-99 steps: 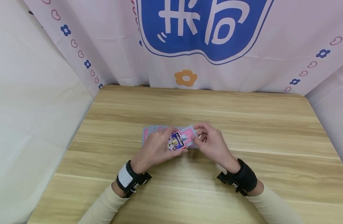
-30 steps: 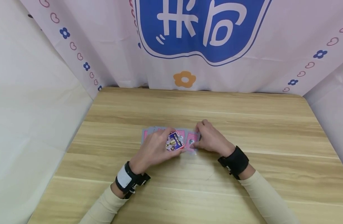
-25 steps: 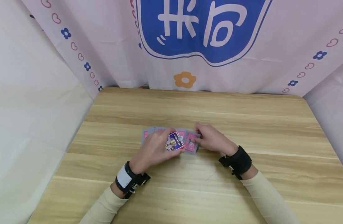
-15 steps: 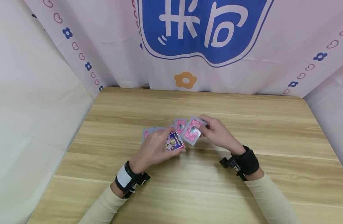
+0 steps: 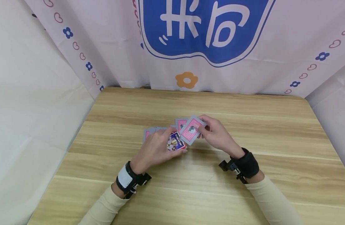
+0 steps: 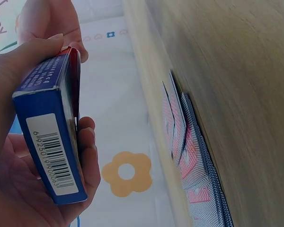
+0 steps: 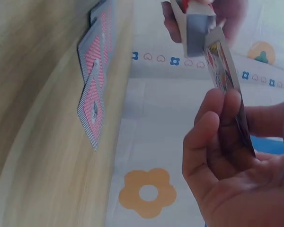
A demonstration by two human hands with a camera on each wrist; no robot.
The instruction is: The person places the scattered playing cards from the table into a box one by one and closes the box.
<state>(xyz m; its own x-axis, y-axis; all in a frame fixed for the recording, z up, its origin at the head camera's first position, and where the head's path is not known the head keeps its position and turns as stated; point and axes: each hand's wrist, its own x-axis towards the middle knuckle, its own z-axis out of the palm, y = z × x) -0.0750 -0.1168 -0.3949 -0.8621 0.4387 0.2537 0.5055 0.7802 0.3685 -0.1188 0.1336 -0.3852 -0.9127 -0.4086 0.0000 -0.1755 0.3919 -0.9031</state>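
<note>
In the head view, my left hand (image 5: 157, 147) grips a blue playing-card box (image 5: 176, 142) above the table, thumb on the near side and fingers on the far side. A barcode marks the end of the box (image 6: 52, 156) in the left wrist view. My right hand (image 5: 217, 134) pinches playing cards (image 5: 190, 132) by their right edge, pink back up; whether one or several, I cannot tell. Their far corner meets the box's right end (image 7: 200, 35). Behind and under my left hand, several playing cards (image 7: 92, 59) lie overlapping on the table, partly hidden.
The wooden table (image 5: 245, 115) reaches back to a printed cloth (image 5: 119, 56) hanging behind it. A pale cloth wall (image 5: 40, 93) borders the left side. A black camera strap (image 5: 247, 164) wraps my right wrist.
My right hand has lifted cards from the tabletop beside the box and brought them left to its end. Another card now lies farther back. My left hand has stayed put with the box.
</note>
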